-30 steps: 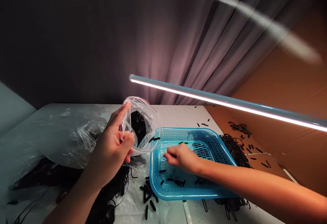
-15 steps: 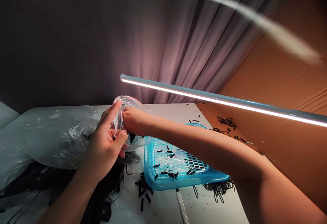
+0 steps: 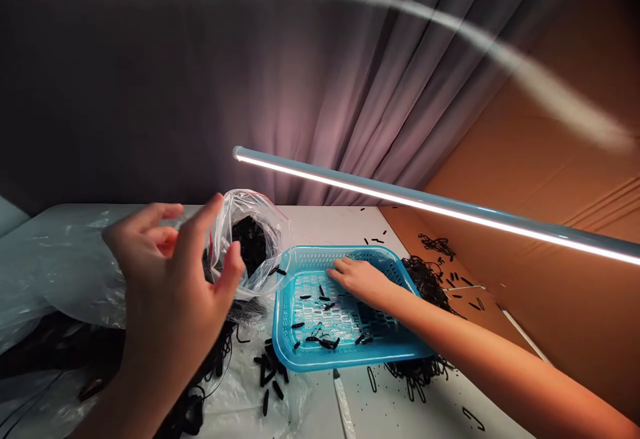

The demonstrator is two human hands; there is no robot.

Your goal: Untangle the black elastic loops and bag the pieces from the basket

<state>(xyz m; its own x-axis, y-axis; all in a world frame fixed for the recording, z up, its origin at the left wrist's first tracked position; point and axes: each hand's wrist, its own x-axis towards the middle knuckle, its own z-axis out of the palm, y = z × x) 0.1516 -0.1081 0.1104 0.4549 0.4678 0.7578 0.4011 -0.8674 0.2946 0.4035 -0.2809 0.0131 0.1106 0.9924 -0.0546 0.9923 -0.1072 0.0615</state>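
My left hand, its fingers spread and holding nothing, is raised at the left side of a clear zip bag. The bag stands with its mouth open, and a mass of small black pieces shows inside. Over in the blue plastic basket, my right hand reaches low with its fingers stretched to the left, near the far side. Nothing shows in that hand, though its palm is hidden. Several small black pieces lie scattered on the basket's mesh floor.
A lit tube lamp crosses above the table. Black looped cords are heaped beside and under the basket's right side. A white-handled tool and loose black pieces lie in front. Clear plastic sheeting covers the left.
My right hand has come out of the zip bag and moved right into the basket. My left hand has let go of the bag's rim and drawn left, fingers opening.
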